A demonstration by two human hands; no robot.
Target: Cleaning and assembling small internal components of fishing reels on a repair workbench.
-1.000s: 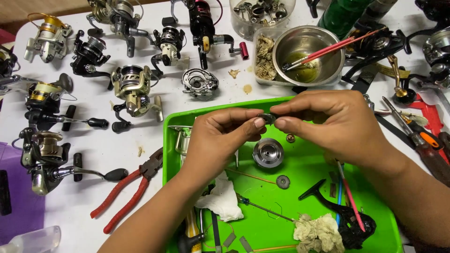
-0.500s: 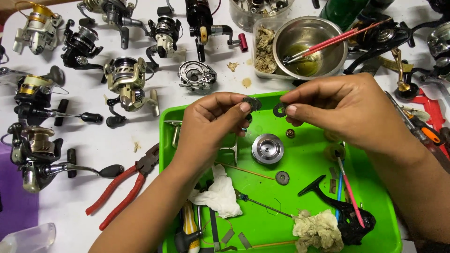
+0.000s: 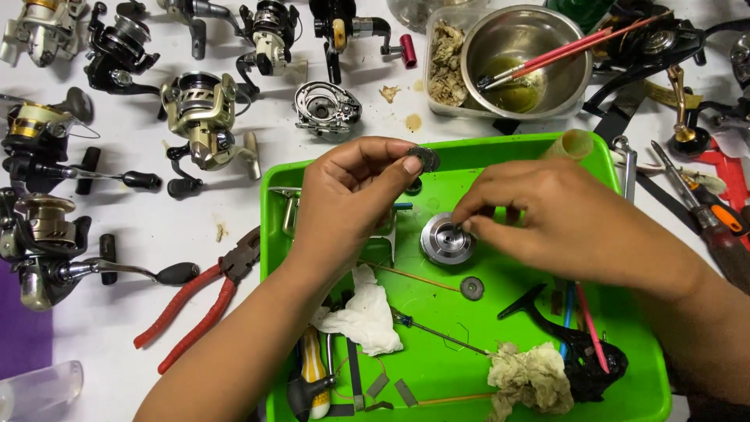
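Over the green tray (image 3: pixel 625 395), the left hand (image 3: pixel 351 199) pinches a dark washer (image 3: pixel 426 159) between thumb and forefinger; fingers closed on it. The right hand (image 3: pixel 547 219) reaches down, fingertips (image 3: pixel 467 227) gathered on the metal spool (image 3: pixel 445 241).

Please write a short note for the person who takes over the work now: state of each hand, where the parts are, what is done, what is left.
Left hand: pinches a dark washer above the green tray.
Right hand: fingertips on the top of the metal spool, which stands in the tray.
Second dark washer lies in the tray near the spool.
Done: spool out on the tray.
Left: both washers are off the spool.
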